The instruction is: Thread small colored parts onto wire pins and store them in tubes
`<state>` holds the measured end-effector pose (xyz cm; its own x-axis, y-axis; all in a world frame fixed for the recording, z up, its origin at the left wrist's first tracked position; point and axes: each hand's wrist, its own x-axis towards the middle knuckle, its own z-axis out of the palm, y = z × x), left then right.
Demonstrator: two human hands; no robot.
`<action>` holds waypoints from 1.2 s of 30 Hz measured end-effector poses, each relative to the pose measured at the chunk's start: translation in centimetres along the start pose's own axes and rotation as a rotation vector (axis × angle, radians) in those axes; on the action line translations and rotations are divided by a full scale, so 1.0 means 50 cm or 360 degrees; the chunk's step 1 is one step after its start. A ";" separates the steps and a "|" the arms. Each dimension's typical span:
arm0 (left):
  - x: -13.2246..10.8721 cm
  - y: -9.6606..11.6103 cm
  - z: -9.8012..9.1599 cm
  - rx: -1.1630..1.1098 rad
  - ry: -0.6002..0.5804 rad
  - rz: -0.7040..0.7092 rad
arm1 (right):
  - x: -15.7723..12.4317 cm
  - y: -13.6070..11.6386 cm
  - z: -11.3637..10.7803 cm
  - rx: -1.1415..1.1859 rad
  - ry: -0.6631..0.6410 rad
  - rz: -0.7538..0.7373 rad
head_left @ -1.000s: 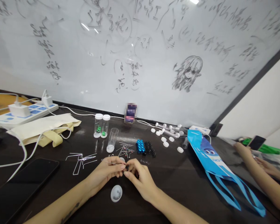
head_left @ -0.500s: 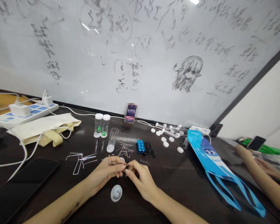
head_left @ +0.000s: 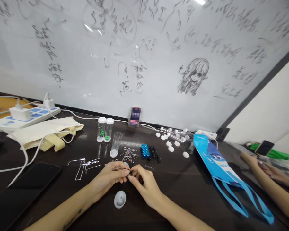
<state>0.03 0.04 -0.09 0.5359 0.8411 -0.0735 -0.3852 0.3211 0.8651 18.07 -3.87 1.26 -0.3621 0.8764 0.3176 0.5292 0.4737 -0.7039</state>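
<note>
Near the table's front, my left hand (head_left: 109,176) and my right hand (head_left: 145,184) meet at the fingertips, both closed in a pinch. Between them is a small black piece (head_left: 131,173), mostly hidden by the fingers. A thin metal rod (head_left: 109,166) sticks out leftward from my left hand. Just below the hands sits a small translucent white cup (head_left: 120,199) with tiny bits in it. Beyond them lie a heap of thin metal pins (head_left: 130,154), some red-tipped, a cluster of shiny blue pieces (head_left: 144,150) and a row of black pieces (head_left: 154,153).
Bent metal rods (head_left: 83,166) and a large phone (head_left: 26,192) lie left. Clear tubes (head_left: 108,130) hold green pieces; an uncapped tube (head_left: 117,141) stands near. White caps (head_left: 171,149) scatter right, before a blue bag (head_left: 214,160). Another person's arms (head_left: 267,179) reach in far right.
My fingertips shift very slightly around the small black piece. The other person's hands at the far right move a little. Everything else stays in place.
</note>
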 end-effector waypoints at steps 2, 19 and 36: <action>0.000 0.001 0.000 0.0007 -0.0001 -0.0008 | 0.000 0.000 0.000 -0.0009 -0.0010 -0.0004; 0.000 0.000 -0.001 0.0011 -0.0024 -0.0010 | 0.001 0.002 0.001 0.0000 -0.0005 0.0005; 0.001 -0.001 -0.003 0.0020 -0.0032 0.0011 | 0.001 0.000 0.001 0.0014 0.0001 0.0009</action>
<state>-0.03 0.10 -0.21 0.5484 0.8342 -0.0579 -0.3794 0.3100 0.8717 18.02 -3.83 1.22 -0.3585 0.8791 0.3142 0.5244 0.4681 -0.7113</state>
